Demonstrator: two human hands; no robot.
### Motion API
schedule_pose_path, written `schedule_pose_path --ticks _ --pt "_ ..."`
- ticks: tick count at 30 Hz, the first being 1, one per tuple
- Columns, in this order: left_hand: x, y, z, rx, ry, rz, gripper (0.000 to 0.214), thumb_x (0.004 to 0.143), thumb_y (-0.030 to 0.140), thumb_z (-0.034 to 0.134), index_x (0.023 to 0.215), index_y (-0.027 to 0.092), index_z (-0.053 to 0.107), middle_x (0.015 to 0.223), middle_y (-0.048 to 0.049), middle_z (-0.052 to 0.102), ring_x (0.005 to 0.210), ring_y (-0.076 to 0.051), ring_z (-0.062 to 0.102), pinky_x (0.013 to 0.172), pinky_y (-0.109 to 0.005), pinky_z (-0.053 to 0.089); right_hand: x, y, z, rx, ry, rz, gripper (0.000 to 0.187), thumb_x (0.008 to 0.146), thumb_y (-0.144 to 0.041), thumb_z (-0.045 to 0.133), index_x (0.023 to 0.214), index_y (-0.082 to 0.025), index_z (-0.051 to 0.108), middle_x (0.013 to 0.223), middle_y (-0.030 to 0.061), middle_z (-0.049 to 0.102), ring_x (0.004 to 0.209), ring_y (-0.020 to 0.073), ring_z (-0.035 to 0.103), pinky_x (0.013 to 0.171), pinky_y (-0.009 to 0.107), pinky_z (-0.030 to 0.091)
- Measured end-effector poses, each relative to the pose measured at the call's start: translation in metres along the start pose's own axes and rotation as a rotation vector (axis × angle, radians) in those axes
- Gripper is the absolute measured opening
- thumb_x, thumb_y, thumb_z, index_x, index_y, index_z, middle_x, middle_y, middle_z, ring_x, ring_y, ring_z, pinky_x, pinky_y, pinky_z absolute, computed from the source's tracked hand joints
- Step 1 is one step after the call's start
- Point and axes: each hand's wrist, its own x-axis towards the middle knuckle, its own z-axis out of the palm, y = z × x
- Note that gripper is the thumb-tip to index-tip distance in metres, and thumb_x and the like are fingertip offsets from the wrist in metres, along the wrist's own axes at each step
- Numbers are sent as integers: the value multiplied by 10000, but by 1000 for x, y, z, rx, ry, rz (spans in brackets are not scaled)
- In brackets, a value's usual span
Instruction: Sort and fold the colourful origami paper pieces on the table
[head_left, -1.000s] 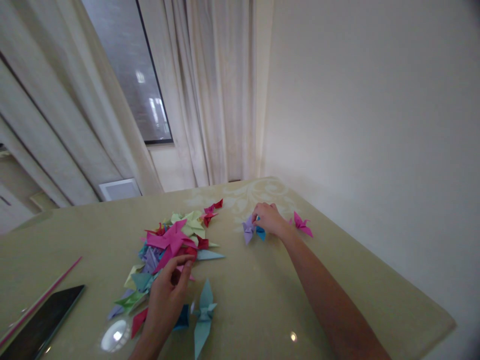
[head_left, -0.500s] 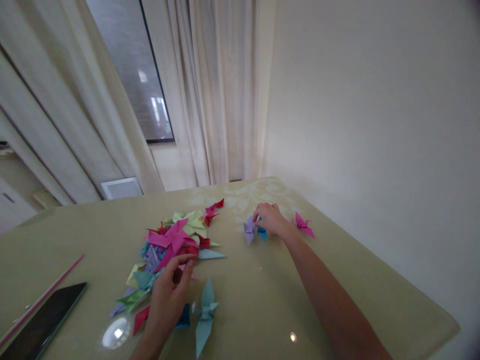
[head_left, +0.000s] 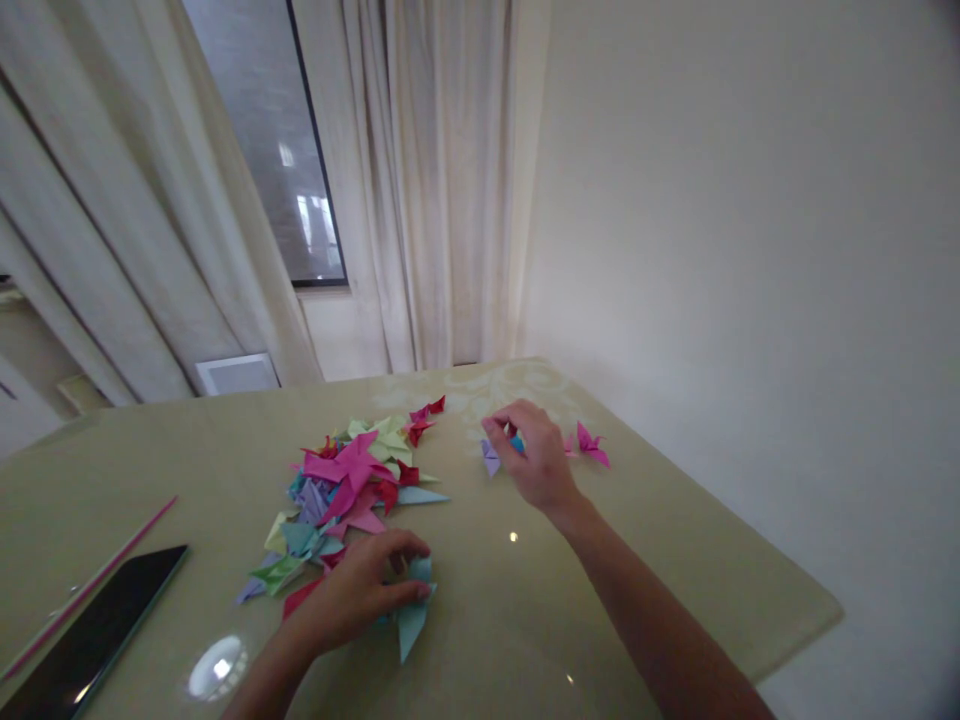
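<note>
Moved: since the earlier frame my left grip (head_left: 367, 585) has left the heap and come to the pale blue crane (head_left: 411, 630); my right grip (head_left: 536, 460) has lifted and turned slightly.
Pale blue crane: on the worktop (head_left: 675, 600), on the near side of the heap, partly covered by my fingers.
Left grip: narrow, thumb and forefinger on the pale blue crane.
Right grip: above the lilac crane (head_left: 490, 457) and blue crane (head_left: 517, 441), thumb and forefinger close together; I cannot tell whether they hold anything.
Heap: folded paper cranes (head_left: 315, 500) loose on the worktop, a large magenta crane (head_left: 351, 468) on top, a green crane (head_left: 279, 575) at the near edge, small red cranes (head_left: 420, 428) at the far end.
Beyond my right grip: a small magenta crane (head_left: 592, 445) beside a pale pink piece (head_left: 568, 447).
Left side: a black-screened device (head_left: 105, 630) and a pink stick (head_left: 97, 585) lie side by side.
</note>
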Motion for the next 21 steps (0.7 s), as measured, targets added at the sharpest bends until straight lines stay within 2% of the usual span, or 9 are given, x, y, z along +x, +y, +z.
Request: schedule_pose_path --ticks 2,5,8,10,12,16,21 --pt "2 1 4 -45 20 24 349 804 446 799 1094 254 812 995 -56 795 924 -256 718 843 -335 553 -35 -6 22 104 -102 46 318 1068 -413 576 849 -211 684 805 29 654 779 194 595 778 331 435" --pt "8 4 6 -66 98 62 285 852 439 736 1051 250 813 906 -53 786 867 -250 719 772 -320 542 -82 -7 54 270 -181 191 361 1078 -492 555 899 -218 707 831 29 657 756 187 594 741 322 453" --pt "14 7 6 -133 237 82 355 843 456 736 1114 231 781 833 -40 769 785 -237 716 695 -308 538 -106 -7 73 462 -264 245 334 1063 -525 581 1123 -225 716 963 41 674 786 177 617 719 297 479" --pt "17 7 6 -217 326 83 421 849 471 750 1183 215 735 868 -39 777 795 -234 733 691 -311 558 -111 -7 80 542 -287 247 382 1055 -543 588 1256 -229 674 1028 50 667 807 175 619 714 287 489" --pt "19 6 8 -316 382 81 435 860 471 765 1197 203 701 936 -50 789 855 -241 758 742 -333 591 -110 -7 82 595 -295 251 418 1057 -563 575 1296 -228 648 1033 51 666 809 175 615 722 290 497" --pt "21 2 10 -476 399 68 432 856 459 788 1176 191 677 935 -50 792 905 -252 777 813 -368 619 -106 -6 78 723 -353 273 424 1048 -582 589 1260 -220 656 924 22 671 779 170 628 731 294 511" --pt "22 3 12 -517 401 41 466 850 468 796 1197 186 665 891 -41 793 843 -235 769 778 -352 611 -101 -7 69 772 -382 262 409 961 -577 732 1155 -217 731 908 22 701 803 179 645 755 300 513"
